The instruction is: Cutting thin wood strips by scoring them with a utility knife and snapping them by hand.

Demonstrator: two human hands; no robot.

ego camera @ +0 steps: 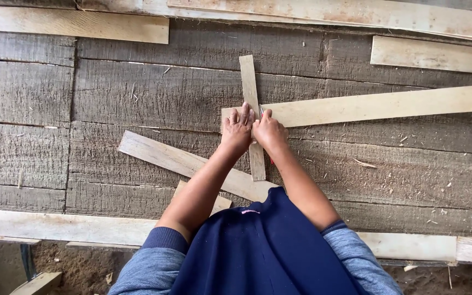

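Observation:
A narrow wooden strip (249, 82) lies upright across a long pale slat (389, 104) that runs off to the right on a grey plank bench. My left hand (237, 130) presses flat on the strip where the two cross, fingers together. My right hand (269, 130) sits beside it, fingers pinched around something thin, with a bit of red showing below the wrist; I cannot tell what it is. Both hands touch each other over the crossing.
Another pale slat (181, 163) lies diagonally under my left forearm. Loose boards lie at the far edge (72, 23) and at the right (432, 54). A pale board (61, 226) edges the bench's near side. Sawdust and chips are scattered at the right.

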